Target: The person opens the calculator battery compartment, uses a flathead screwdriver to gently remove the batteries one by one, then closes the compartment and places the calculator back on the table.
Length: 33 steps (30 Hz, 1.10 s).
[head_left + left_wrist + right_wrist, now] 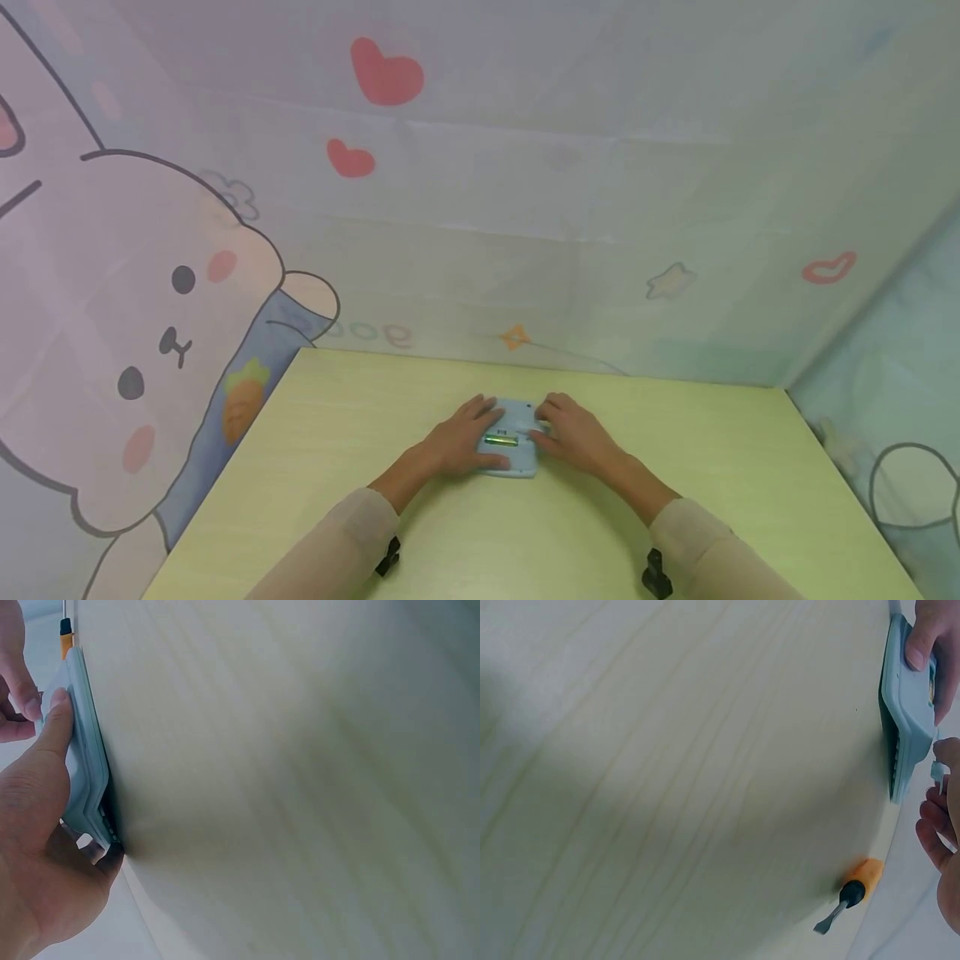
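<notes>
A light blue calculator [517, 462] lies back side up on the table, its battery slot uncovered. A green and gold battery [501, 440] sits in that slot. My left hand [459, 440] holds the calculator from its left side; in the left wrist view the thumb [58, 712] lies over the back while other fingers are at the end edge. At the right side, my right hand [577, 435] pinches a small light blue piece [937, 771], which looks like the battery cover, close beside the calculator's edge.
A screwdriver [851, 894] with an orange and black handle lies on the table near the right hand. Behind the pale yellow table [360, 392] hangs a printed cloth [525, 183] with hearts and a rabbit.
</notes>
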Tool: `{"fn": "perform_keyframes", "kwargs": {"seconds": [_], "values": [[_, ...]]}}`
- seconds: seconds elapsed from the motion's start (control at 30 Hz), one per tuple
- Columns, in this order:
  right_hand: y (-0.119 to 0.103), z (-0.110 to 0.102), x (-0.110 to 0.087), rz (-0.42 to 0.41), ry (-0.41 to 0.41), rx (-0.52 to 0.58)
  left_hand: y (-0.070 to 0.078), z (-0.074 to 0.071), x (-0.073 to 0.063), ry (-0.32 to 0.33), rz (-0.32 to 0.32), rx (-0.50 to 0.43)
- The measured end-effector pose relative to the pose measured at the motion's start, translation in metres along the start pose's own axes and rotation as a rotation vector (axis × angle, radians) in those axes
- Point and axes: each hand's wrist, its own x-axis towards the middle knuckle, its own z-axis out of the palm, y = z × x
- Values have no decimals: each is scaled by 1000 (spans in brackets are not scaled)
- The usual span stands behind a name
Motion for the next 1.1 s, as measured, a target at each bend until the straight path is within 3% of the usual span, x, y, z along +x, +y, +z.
{"fn": "perform_keyframes", "kwargs": {"seconds": [0.57, 0.87, 1.1], "values": [[8, -7, -4, 53, -3, 20, 3, -1, -3, -1, 0, -8], [13, -9, -9, 32, 27, 1, 3, -2, -3, 3, 7, -13], [17, -5, -14, 53, 6, -22, 2, 0, -3, 4, 6, -17]]}}
